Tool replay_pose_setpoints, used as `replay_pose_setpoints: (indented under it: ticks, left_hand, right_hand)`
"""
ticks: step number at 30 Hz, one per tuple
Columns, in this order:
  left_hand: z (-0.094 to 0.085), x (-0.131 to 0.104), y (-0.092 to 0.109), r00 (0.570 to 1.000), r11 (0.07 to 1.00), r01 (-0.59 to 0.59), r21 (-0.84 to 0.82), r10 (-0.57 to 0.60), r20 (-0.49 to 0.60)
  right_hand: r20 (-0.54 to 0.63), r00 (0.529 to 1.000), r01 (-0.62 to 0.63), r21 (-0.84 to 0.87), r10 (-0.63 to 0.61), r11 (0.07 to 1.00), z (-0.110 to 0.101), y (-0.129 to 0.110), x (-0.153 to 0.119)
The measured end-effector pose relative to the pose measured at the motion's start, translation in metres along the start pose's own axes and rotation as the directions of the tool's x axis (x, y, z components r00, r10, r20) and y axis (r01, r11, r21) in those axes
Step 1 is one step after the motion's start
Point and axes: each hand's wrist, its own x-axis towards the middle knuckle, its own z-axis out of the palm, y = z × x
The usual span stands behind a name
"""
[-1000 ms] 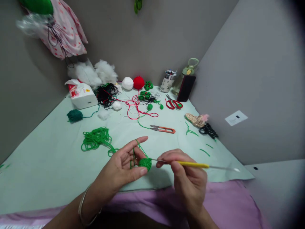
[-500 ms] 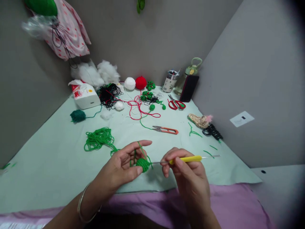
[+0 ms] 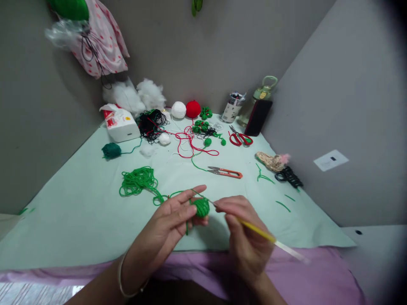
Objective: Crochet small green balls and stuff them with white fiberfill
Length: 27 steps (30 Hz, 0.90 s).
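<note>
My left hand point(image 3: 173, 218) pinches a small green crocheted piece point(image 3: 201, 208) between thumb and fingers, with green yarn running over the raised index finger. My right hand point(image 3: 249, 235) grips a yellow-handled crochet hook point(image 3: 258, 230), its metal shaft pointing left and its back end tilted down to the right. The hook's tip is near the yarn beside the piece; exact contact is too small to tell. From my left hand the yarn leads back to a loose green yarn pile point(image 3: 139, 181) on the pale cloth.
Beyond my hands lie orange thread snips point(image 3: 225, 172), red-handled scissors point(image 3: 241, 138) and tangled red yarn point(image 3: 190, 144). Farther back are a tissue box point(image 3: 122, 124), red yarn ball point(image 3: 192, 109), pen cup point(image 3: 233, 108), bottle and phone point(image 3: 259, 117). Green yarn scraps point(image 3: 282, 206) lie at right.
My left hand has turned the green piece over and raised it slightly. The hook has swung from nearly level to slanting down to the right. The whole view has shifted a little.
</note>
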Motion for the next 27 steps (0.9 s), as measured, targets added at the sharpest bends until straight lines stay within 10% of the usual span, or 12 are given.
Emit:
replay_pose_setpoints:
  ticks: [5,11,20,27]
  left_hand:
    - [0.000,-0.001,0.004,0.997,0.997,-0.055,0.048,0.053,0.048]
    - [-0.001,0.001,-0.006,0.989,0.948,-0.149,0.281,0.140,0.052]
    - [0.006,-0.004,0.008,0.990,0.845,-0.132,0.518,0.139,0.025]
    - [0.006,-0.004,0.017,0.984,0.707,-0.165,0.688,0.160,0.072]
  right_hand:
    - [0.040,0.948,-0.301,0.434,0.316,0.849,-0.009,-0.006,0.012]
    - [0.147,0.959,-0.278,0.315,0.243,0.907,-0.004,-0.002,0.006]
    - [0.285,0.877,-0.480,0.574,0.388,0.663,-0.009,-0.002,0.019]
    - [0.419,0.849,-0.510,0.493,0.322,0.705,-0.021,0.000,0.026]
